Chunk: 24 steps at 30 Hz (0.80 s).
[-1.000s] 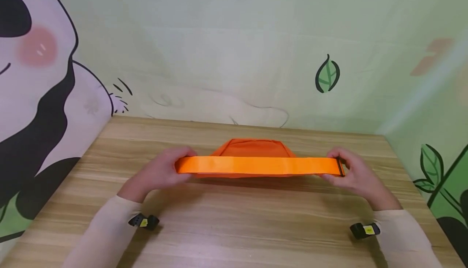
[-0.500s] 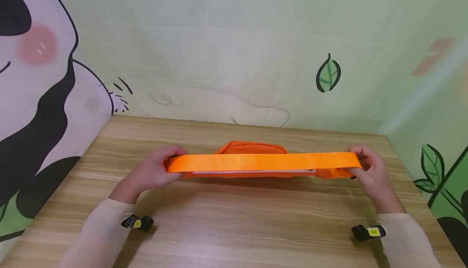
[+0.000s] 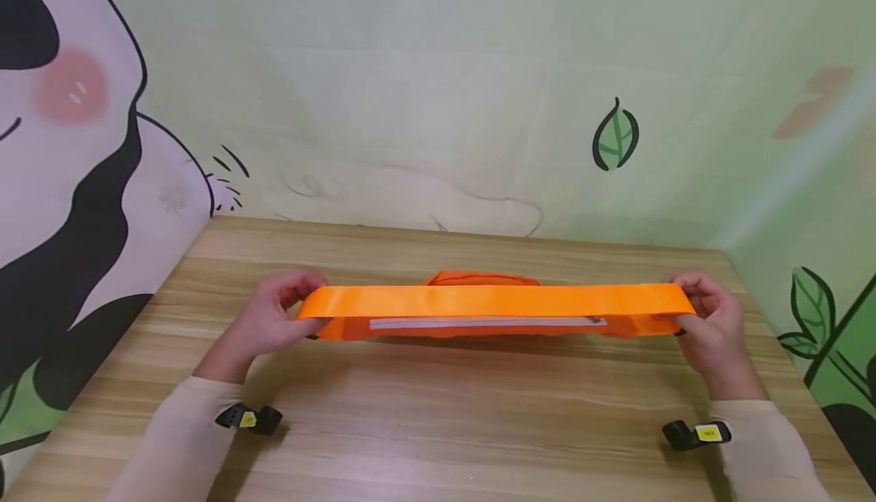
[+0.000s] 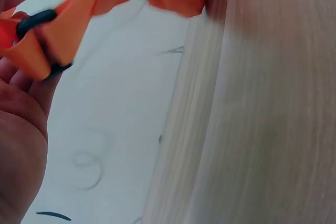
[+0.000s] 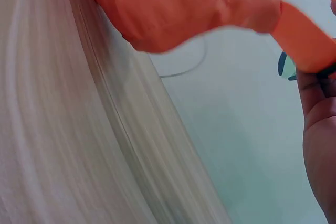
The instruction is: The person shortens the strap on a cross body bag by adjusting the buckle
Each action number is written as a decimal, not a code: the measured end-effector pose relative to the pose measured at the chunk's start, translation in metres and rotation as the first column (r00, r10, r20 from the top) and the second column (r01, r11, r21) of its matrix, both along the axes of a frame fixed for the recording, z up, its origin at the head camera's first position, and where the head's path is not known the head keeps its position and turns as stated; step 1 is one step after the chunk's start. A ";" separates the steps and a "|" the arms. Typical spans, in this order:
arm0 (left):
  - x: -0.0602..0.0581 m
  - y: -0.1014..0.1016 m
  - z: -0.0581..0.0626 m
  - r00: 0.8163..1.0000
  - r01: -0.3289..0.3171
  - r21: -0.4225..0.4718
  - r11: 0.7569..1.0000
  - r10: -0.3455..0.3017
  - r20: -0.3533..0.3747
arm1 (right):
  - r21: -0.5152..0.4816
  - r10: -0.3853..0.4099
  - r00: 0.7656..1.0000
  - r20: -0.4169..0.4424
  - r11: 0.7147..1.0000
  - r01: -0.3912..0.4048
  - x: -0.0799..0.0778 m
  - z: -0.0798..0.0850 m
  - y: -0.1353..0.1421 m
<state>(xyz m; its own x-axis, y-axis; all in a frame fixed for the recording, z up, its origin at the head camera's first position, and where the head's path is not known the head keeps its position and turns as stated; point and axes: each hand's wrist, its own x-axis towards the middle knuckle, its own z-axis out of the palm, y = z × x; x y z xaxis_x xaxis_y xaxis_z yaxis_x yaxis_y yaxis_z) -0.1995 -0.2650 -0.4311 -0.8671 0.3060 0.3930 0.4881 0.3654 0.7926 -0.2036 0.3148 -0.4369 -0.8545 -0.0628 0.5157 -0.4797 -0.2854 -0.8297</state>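
An orange waist bag (image 3: 483,279) hangs over the table between my two hands, its bright strap (image 3: 493,300) stretched across the near side. Below the strap shows a white zipper (image 3: 487,323). My left hand (image 3: 274,318) grips the strap's left bend with thumb and fingers. The right bend is gripped by my right hand (image 3: 715,335). In the left wrist view a black buckle (image 4: 35,23) sits on the strap by the left fingers. The right wrist view shows the rounded bag body (image 5: 163,14) close over the table. Most of the bag is hidden behind the strap from above.
The wood-grain table (image 3: 438,418) reaches back to a pale green wall (image 3: 438,106) with printed leaves. A panda picture (image 3: 68,182) covers the left side. Each sleeve carries a small black wrist camera (image 3: 249,418) near the cuff.
My hands have moved apart, left hand leftward and right hand rightward, drawing the strap wider. The right hand's grip has shifted at the strap end. The zipper has come into view; less bag top shows.
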 end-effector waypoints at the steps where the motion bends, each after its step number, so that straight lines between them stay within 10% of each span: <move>1: -0.001 -0.001 -0.001 1.000 0.009 0.030 1.000 -0.009 -0.003 | 0.027 -0.024 1.000 0.009 0.999 0.024 0.000 0.000 0.000; 7: -0.002 -0.007 -0.001 0.997 0.069 0.191 0.979 -0.076 0.033 | 0.346 -0.223 0.975 0.012 0.915 0.205 0.003 0.001 0.003; 13: -0.007 -0.007 0.004 0.969 0.191 0.133 0.972 -0.208 0.130 | 0.482 -0.235 0.971 -0.035 0.847 0.223 0.003 0.002 0.004; 24: -0.011 0.015 0.006 0.955 0.275 0.324 0.905 -0.296 0.017 | 0.316 -0.175 0.984 0.003 0.934 0.166 -0.001 -0.003 -0.005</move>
